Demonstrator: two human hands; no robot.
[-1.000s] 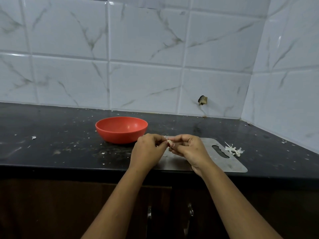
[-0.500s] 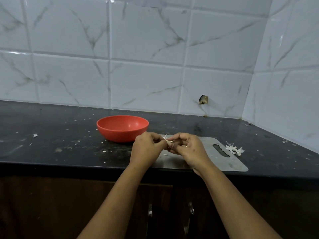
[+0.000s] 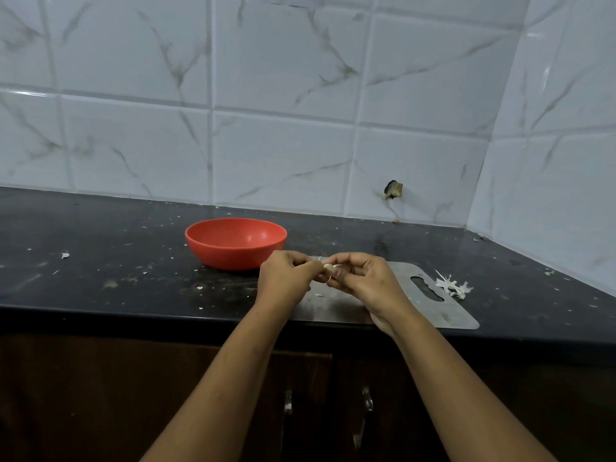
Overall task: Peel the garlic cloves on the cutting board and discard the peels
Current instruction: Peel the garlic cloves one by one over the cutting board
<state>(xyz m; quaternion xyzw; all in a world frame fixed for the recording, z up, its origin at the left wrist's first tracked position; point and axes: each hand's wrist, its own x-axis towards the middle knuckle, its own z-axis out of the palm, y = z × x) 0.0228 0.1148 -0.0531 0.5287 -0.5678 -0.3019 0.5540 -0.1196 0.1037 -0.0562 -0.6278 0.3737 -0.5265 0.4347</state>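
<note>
Both hands — left hand point(image 3: 287, 278) and right hand point(image 3: 365, 281) — pinch one small pale garlic clove point(image 3: 328, 268) above the grey metal cutting board point(image 3: 430, 303). Papery skin may tear short, or the slick clove slip — fingertip grip is slight.

Small pale garlic clove point(image 3: 328, 267), pinched between left hand point(image 3: 286, 278) and right hand point(image 3: 366, 283), just above grey metal cutting board point(image 3: 430, 311). Board flat near front edge of counter point(image 3: 133, 261), handle slot to the right. White peels point(image 3: 453, 285) heaped just beside that end.

No legible text or labels
</note>
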